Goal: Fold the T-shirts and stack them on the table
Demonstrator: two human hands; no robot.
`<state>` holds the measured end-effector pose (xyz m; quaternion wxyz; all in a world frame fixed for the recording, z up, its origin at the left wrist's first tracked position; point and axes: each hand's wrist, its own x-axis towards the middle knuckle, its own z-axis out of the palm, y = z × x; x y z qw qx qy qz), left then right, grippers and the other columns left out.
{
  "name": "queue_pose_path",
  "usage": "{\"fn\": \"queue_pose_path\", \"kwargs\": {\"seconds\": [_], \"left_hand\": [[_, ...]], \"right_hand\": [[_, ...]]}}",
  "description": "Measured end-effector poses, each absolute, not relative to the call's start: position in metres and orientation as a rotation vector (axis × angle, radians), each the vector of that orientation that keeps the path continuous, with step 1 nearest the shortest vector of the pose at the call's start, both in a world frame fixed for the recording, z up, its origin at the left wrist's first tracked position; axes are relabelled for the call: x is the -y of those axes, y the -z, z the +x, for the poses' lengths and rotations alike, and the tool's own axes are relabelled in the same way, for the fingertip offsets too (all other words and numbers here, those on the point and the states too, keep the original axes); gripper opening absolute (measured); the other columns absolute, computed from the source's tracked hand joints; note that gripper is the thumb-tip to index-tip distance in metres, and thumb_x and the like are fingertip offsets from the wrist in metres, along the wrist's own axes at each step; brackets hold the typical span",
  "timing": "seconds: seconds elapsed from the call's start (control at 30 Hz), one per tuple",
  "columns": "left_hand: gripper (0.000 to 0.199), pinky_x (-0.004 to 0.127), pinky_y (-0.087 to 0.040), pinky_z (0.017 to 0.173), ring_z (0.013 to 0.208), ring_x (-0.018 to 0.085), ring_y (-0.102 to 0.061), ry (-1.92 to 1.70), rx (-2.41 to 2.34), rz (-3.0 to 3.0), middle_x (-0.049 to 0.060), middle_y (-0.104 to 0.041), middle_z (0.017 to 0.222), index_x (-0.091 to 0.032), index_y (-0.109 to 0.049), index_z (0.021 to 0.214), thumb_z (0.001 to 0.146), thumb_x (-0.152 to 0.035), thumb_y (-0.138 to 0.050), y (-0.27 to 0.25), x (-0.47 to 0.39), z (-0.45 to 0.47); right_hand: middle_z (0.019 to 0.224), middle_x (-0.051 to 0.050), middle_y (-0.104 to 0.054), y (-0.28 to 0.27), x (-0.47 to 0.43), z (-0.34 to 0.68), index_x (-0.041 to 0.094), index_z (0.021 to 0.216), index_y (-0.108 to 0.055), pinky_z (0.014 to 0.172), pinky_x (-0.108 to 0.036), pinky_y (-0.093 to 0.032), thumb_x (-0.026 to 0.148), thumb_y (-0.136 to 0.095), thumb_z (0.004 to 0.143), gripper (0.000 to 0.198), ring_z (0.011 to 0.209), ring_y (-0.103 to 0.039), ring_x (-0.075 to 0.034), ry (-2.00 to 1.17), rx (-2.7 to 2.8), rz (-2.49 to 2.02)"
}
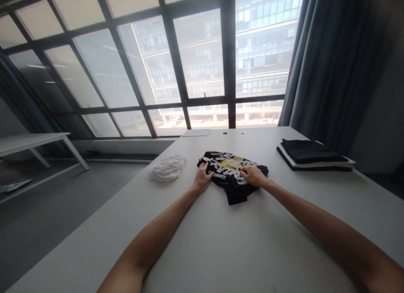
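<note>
A black T-shirt (232, 169) with white and yellow print lies crumpled on the white table (221, 242), one sleeve pointing towards me. At its left edge, my left hand (203, 176) grips the cloth, thumb on top and the other fingers partly hidden. My right hand (253, 174) pinches the printed fabric on the right side. To the left of the shirt sits a bunched-up white cloth (168, 168), apart from both hands.
A stack of folded black and white clothes (312, 152) rests on the table's right side. Paper (196, 133) and a small dark disc (225, 133) lie at the far edge. Windows and a blue-grey curtain (311, 66) stand beyond. Another white table (34, 141) is at left.
</note>
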<state>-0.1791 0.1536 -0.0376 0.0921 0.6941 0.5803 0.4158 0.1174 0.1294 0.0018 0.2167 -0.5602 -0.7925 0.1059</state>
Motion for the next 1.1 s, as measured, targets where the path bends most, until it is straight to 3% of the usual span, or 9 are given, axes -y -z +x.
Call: {"fn": "queue_pose_path", "kwargs": {"seconds": [0.17,0.33,0.4,0.57,0.67,0.77,0.83,0.97,1.1], "left_hand": [[0.059,0.048,-0.034,0.121,0.141,0.035,-0.046,-1.504,-1.763,1.937,0.022,-0.052,0.143,-0.009,-0.057,0.138,0.087,-0.034,-0.069,0.032,-0.160,-0.182],[0.057,0.046,-0.034,0.123,0.140,0.030,-0.047,-1.538,-1.717,2.035,0.017,-0.055,0.141,-0.012,-0.058,0.138,0.081,-0.008,-0.061,0.022,-0.152,-0.188],[0.064,0.042,-0.036,0.122,0.142,0.028,-0.047,-1.453,-1.661,2.176,0.014,-0.053,0.148,-0.015,-0.056,0.142,0.080,-0.001,-0.054,0.017,-0.142,-0.186],[0.068,0.037,-0.045,0.115,0.140,0.024,-0.051,-0.878,-1.402,2.620,0.000,-0.053,0.154,-0.033,-0.059,0.144,0.086,0.001,-0.048,0.002,-0.114,-0.166],[0.057,0.038,-0.042,0.117,0.141,0.024,-0.050,-0.707,-1.103,2.808,-0.001,-0.061,0.146,-0.035,-0.066,0.135,0.091,-0.003,-0.052,-0.006,-0.105,-0.149],[0.043,0.039,-0.040,0.118,0.137,0.025,-0.054,-0.694,-0.926,2.871,0.001,-0.070,0.134,-0.034,-0.073,0.124,0.092,-0.008,-0.060,-0.011,-0.100,-0.136],[0.039,0.039,-0.039,0.119,0.136,0.025,-0.055,-0.686,-0.860,2.891,0.001,-0.072,0.129,-0.034,-0.074,0.119,0.092,-0.008,-0.062,-0.012,-0.097,-0.133],[0.046,0.039,-0.040,0.117,0.136,0.023,-0.055,-0.685,-0.809,2.919,0.000,-0.062,0.145,-0.034,-0.071,0.124,0.091,-0.005,-0.058,-0.014,-0.088,-0.133],[0.051,0.043,-0.037,0.120,0.141,0.026,-0.047,-1.041,-1.134,2.757,0.007,-0.051,0.153,-0.028,-0.062,0.137,0.090,-0.010,-0.058,-0.010,-0.082,-0.135]], "right_hand": [[0.133,-0.009,-0.069,0.009,-0.108,0.087,0.026,0.118,-0.076,0.101,-0.041,-0.042,0.052,-0.056,0.096,0.040,0.127,-0.056,-0.033,-0.343,2.284,-1.492],[0.083,-0.007,-0.076,-0.011,-0.105,0.069,0.019,0.085,-0.078,0.073,-0.028,-0.044,0.047,-0.050,0.099,0.042,0.081,-0.066,-0.021,-0.513,2.269,-1.432],[0.078,-0.006,-0.074,-0.020,-0.115,0.069,0.018,0.082,-0.076,0.067,-0.027,-0.042,0.040,-0.051,0.098,0.037,0.073,-0.064,-0.018,-0.500,2.167,-1.437],[0.101,-0.009,-0.077,-0.030,-0.149,0.070,0.018,0.104,-0.075,0.079,-0.026,-0.049,0.034,-0.055,0.097,0.027,0.091,-0.070,-0.019,-0.618,1.889,-1.320],[0.107,-0.012,-0.076,-0.033,-0.165,0.064,0.015,0.122,-0.069,0.084,-0.029,-0.053,0.049,-0.056,0.097,0.044,0.095,-0.071,-0.021,-0.764,1.800,-1.301],[0.109,-0.013,-0.076,-0.035,-0.173,0.053,0.015,0.128,-0.067,0.086,-0.031,-0.054,0.060,-0.067,0.087,0.061,0.098,-0.071,-0.023,-0.778,1.835,-1.343],[0.100,-0.010,-0.077,-0.037,-0.177,0.047,0.016,0.115,-0.073,0.083,-0.030,-0.055,0.052,-0.080,0.075,0.055,0.093,-0.071,-0.024,-0.780,1.882,-1.370],[0.064,-0.005,-0.068,-0.044,-0.183,0.041,0.016,0.070,-0.073,0.071,-0.028,-0.053,0.016,-0.079,0.063,0.010,0.077,-0.068,-0.024,-0.826,1.693,-1.450],[0.061,-0.003,-0.063,-0.058,-0.196,0.044,0.014,0.074,-0.072,0.064,-0.027,-0.052,0.008,-0.065,0.067,0.012,0.070,-0.065,-0.021,-0.840,1.467,-1.422]]}}
